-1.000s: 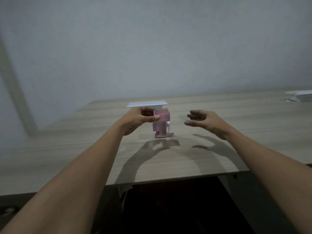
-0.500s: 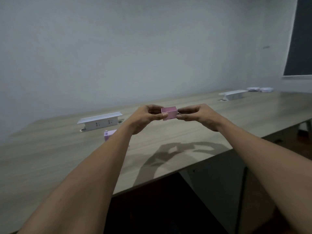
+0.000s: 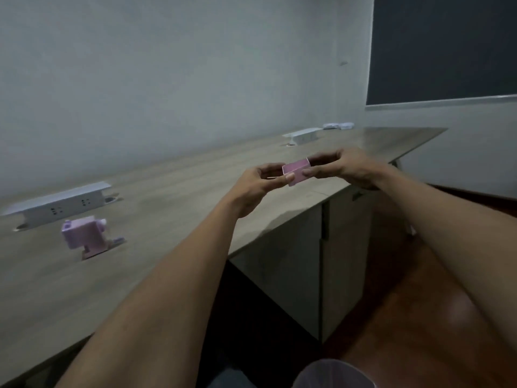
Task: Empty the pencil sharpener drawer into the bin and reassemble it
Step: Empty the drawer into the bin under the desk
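Observation:
A small pink drawer (image 3: 298,171), open side up, is held in the air above the desk's front edge. My left hand (image 3: 260,186) pinches its near left corner and my right hand (image 3: 340,168) pinches its right end. The pink and lilac pencil sharpener body (image 3: 84,235) stands on the wooden desk (image 3: 179,191) at the left, well apart from both hands. The rim of a pale bin (image 3: 333,373) shows at the bottom edge, on the floor below my arms. The drawer's contents are not visible.
A white socket box (image 3: 60,205) sits behind the sharpener, and a second one (image 3: 303,135) lies farther along the desk near small white items (image 3: 337,125). Grey cabinets (image 3: 307,261) stand under the desk. A dark board (image 3: 444,46) hangs on the right wall above a reddish floor (image 3: 419,317).
The drawer came off the sharpener in my left hand, my right hand joined it, and the view swung right so the sharpener now sits far left and the bin appears below.

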`<action>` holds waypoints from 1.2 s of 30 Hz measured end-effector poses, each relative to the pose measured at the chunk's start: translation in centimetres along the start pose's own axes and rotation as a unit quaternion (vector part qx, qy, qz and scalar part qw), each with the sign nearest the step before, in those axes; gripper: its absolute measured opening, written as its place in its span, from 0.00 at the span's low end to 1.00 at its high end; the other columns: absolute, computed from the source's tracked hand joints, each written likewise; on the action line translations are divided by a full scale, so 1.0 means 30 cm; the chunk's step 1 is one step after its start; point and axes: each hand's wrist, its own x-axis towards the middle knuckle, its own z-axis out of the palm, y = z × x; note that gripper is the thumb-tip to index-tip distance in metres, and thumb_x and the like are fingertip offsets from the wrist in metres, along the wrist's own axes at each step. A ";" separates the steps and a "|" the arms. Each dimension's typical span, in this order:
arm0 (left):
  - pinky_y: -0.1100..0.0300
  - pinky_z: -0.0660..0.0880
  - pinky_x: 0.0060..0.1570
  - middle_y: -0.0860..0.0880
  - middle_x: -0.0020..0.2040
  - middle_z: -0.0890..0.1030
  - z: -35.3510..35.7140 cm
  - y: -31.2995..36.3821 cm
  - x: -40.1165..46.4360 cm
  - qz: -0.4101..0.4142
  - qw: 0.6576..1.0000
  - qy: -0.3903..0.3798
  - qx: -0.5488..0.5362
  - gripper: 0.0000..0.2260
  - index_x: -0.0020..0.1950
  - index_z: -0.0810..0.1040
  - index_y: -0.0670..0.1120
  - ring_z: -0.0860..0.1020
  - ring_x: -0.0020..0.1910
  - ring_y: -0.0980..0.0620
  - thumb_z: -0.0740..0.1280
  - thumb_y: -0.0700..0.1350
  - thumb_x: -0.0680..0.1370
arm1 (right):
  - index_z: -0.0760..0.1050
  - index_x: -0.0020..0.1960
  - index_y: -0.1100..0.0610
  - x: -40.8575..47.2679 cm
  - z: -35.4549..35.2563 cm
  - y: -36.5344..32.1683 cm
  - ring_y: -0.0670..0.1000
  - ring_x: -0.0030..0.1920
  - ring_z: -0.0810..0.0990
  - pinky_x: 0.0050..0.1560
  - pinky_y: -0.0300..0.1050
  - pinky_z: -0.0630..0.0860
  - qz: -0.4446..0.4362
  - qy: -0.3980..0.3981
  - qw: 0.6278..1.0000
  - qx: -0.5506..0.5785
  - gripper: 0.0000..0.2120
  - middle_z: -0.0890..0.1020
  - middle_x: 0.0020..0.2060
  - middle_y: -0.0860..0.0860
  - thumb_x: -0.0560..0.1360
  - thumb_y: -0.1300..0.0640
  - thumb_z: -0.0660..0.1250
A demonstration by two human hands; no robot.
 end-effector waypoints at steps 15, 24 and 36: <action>0.60 0.75 0.65 0.47 0.60 0.86 0.419 -0.351 -0.061 -0.071 0.993 -0.089 -0.033 0.23 0.68 0.81 0.42 0.83 0.62 0.53 0.77 0.43 0.74 | 0.82 0.63 0.62 -0.372 -0.029 0.483 0.50 0.59 0.86 0.59 0.38 0.80 0.161 0.048 0.976 0.138 0.27 0.87 0.56 0.55 0.66 0.64 0.82; 0.57 0.76 0.66 0.40 0.61 0.85 0.565 -0.801 -0.320 -0.223 0.964 -0.101 -0.107 0.22 0.67 0.81 0.38 0.83 0.60 0.49 0.77 0.38 0.74 | 0.80 0.64 0.65 -0.612 0.244 0.848 0.49 0.59 0.85 0.54 0.36 0.81 0.315 -0.007 0.937 0.149 0.24 0.86 0.57 0.58 0.68 0.67 0.79; 0.54 0.77 0.65 0.42 0.50 0.87 0.666 -1.036 -0.511 -0.457 0.859 -0.144 -0.182 0.17 0.60 0.81 0.31 0.84 0.54 0.48 0.72 0.44 0.79 | 0.78 0.63 0.70 -0.828 0.453 1.007 0.57 0.57 0.87 0.59 0.44 0.82 0.490 -0.078 0.825 0.271 0.22 0.86 0.56 0.64 0.75 0.59 0.76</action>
